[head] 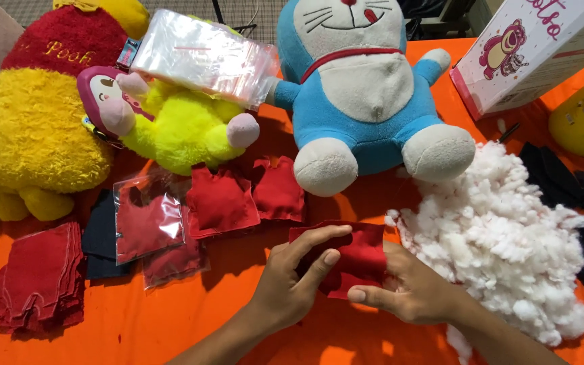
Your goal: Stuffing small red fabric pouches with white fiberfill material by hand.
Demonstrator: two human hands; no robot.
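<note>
On orange cloth (pixel 170 324) | red fabric pouch (pixel 359 253) between both grips | left hand (pixel 288 284), right hand (pixel 410 290) holding it

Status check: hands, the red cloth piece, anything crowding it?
Both hands, left hand and right hand, gripping red fabric pouch. Held just above orange tablecloth. White stuffing pile touching right hand; blue plush cat behind.

Location: soft-toy craft workstation.
I see an orange-covered bench (pixel 170 331) carrying plush toys (pixel 366 88), loose white stuffing (pixel 508 236) and stacked red fabric pieces (pixel 38 277).
</note>
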